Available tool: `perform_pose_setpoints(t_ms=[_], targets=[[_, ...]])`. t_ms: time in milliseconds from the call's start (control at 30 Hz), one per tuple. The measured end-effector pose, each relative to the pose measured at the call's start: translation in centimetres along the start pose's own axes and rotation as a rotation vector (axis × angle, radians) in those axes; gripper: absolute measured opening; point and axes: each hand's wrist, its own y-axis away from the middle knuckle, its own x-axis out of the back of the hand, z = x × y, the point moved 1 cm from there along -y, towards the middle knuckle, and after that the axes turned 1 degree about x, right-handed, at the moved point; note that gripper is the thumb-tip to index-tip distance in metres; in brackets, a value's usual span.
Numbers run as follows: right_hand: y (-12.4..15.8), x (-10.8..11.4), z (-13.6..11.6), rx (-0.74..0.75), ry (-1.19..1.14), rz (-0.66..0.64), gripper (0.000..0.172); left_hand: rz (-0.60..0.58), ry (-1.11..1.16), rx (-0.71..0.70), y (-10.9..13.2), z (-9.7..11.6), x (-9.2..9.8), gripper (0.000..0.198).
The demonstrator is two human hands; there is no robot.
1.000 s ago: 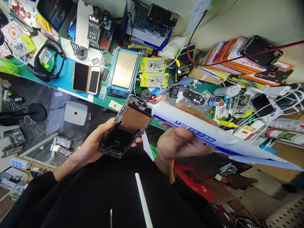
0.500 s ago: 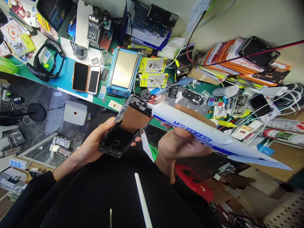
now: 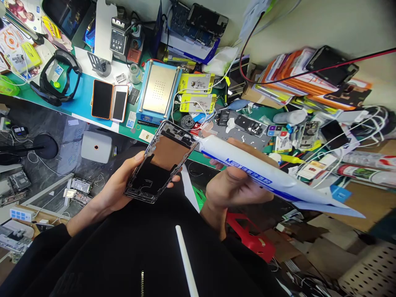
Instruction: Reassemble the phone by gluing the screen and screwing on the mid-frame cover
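At left, a black headset (image 3: 69,62) is resting on the surface (image 3: 85,99). The left hand (image 3: 122,181) is gripping a phone frame (image 3: 168,152) by its long edges; the right hand (image 3: 232,187) is clasping a white tube (image 3: 247,163), nozzle (image 3: 198,140) pointing at the frame's upper right corner.

I record a blue-framed, metal-topped unit (image 3: 159,90); to its left, an orange-rimmed black device (image 3: 102,99) on a blue mat (image 3: 83,95), then a black headset (image 3: 73,65); far right, stacked packets (image 3: 286,74).
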Motion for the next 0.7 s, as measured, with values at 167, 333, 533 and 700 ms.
perform_pose_setpoints(t_ms=[167,333,533,700], targets=[[0.61,0.35,0.24,-0.063,0.05,0.009,0.05,0.027,0.028,0.015,-0.11,-0.11,0.04,0.052],[1.05,0.68,0.73,-0.124,0.084,0.006,0.054,0.055,0.027,-0.018,-0.12,-0.05,-0.26,0.049],[0.81,0.79,0.73,-0.14,0.082,0.008,0.055,0.055,0.021,-0.032,-0.28,0.0,-0.23,0.05],[0.62,0.91,0.68,-0.141,0.055,-0.002,0.054,0.059,0.026,-0.028,-0.48,0.15,-0.05,0.048]])
